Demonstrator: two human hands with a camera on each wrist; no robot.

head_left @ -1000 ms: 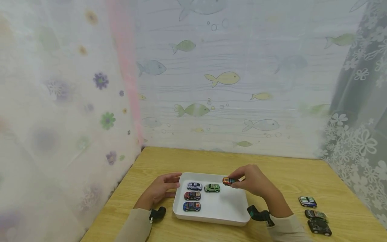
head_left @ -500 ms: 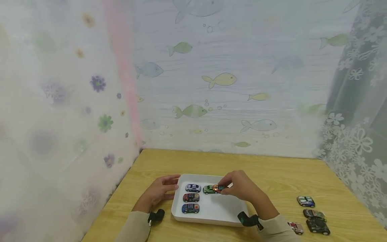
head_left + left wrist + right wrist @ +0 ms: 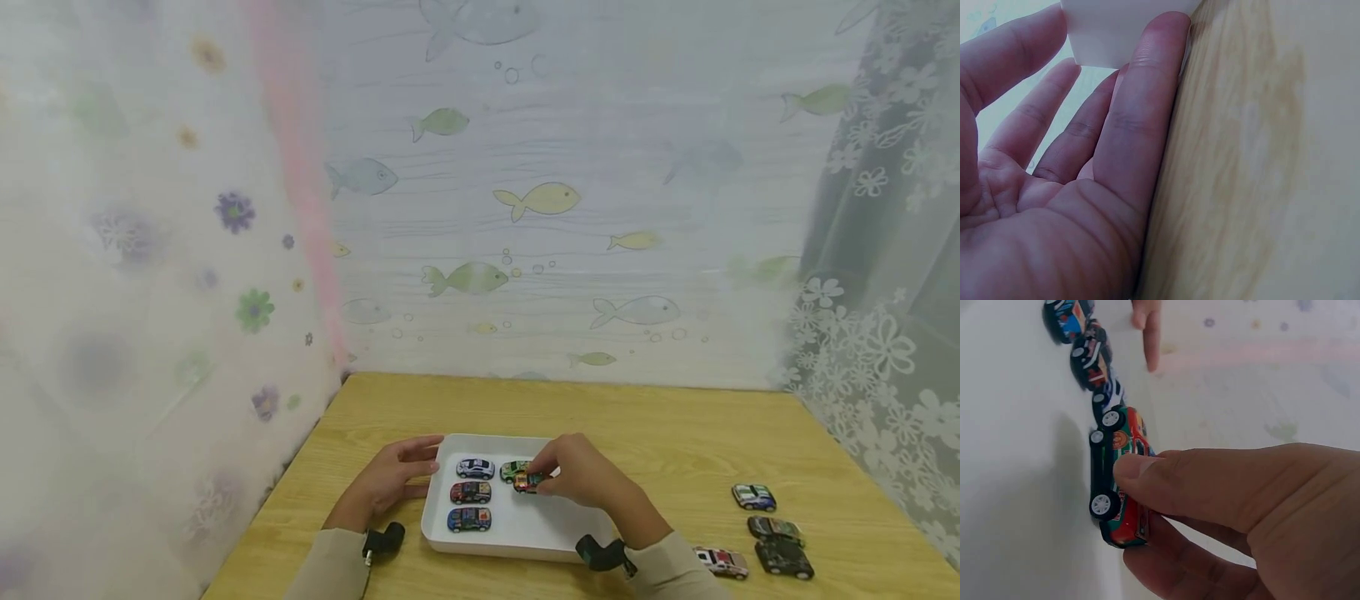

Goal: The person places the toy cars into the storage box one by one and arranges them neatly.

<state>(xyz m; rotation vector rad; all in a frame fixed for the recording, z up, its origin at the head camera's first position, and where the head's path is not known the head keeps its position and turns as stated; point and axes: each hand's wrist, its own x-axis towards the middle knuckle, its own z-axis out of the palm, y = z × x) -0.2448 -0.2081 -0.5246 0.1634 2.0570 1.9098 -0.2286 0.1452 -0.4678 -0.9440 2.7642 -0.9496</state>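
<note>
A red, orange and green toy car [image 3: 528, 482] is pinched between the thumb and fingers of my right hand [image 3: 588, 477]. It hangs over the white tray [image 3: 510, 550], just in front of a green toy car [image 3: 512, 472] that it partly covers. In the right wrist view, the held car's wheels and side [image 3: 1127, 528] show clearly; whether it touches the tray floor I cannot tell. My left hand [image 3: 387, 478] rests at the tray's left side, fingers mostly straight. The left wrist view shows its fingertips against the tray wall [image 3: 1110, 31].
Along the tray's left stand a white-blue car [image 3: 476, 469], a red-black car [image 3: 470, 492] and a blue car [image 3: 469, 519]. On the table [image 3: 637, 417], to the right, are a white-green car [image 3: 753, 497], a dark green car [image 3: 775, 529], a black car [image 3: 783, 557] and a white-red car [image 3: 722, 562].
My right hand has carried the red, orange and green car leftward and toward me, from the tray's back right to in front of the green car. The left hand stays at the tray.
</note>
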